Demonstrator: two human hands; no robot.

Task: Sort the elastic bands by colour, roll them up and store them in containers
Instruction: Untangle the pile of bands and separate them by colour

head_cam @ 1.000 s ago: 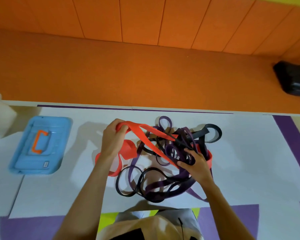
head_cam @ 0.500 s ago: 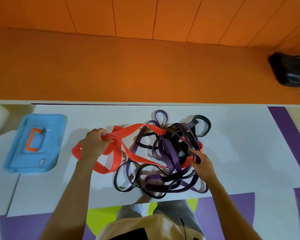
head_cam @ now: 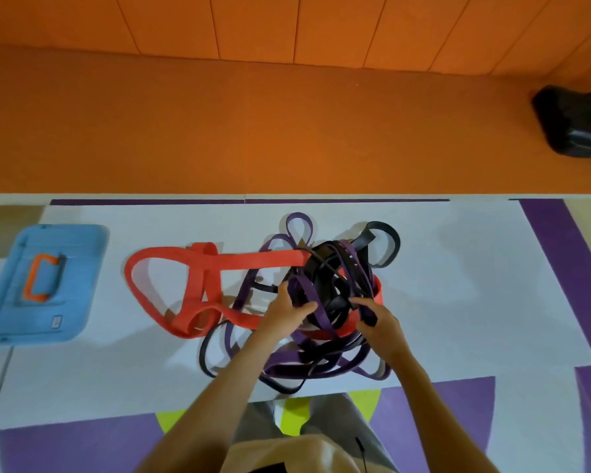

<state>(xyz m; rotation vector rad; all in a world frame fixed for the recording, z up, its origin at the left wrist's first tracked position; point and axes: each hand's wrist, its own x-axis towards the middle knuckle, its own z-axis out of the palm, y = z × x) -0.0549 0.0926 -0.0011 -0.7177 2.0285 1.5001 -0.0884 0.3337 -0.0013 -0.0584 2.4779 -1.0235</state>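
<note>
Blue container (head_cam: 41,285) with an orange handle (head_cam: 38,281) lies flat at the left of the white surface (head_cam: 475,285), well apart from the bands. Black bag (head_cam: 574,124) sits on the orange floor (head_cam: 253,131), upper right. Red band (head_cam: 171,285) is spread in wide loops left of centre. One run of it passes into the tangle of purple and black bands (head_cam: 331,268) heaped at centre, and another run comes out at the heap's right edge. Purple and black loops cross over the red band there and pin it. Left hand (head_cam: 287,310) has its fingers (head_cam: 306,307) curled round a purple strand (head_cam: 316,314) at the heap's near side. Right hand (head_cam: 377,322) is just beside it, fingers hooked down into the tangle, gripping strands next to the red run. Which strand it holds cannot be told.
</note>
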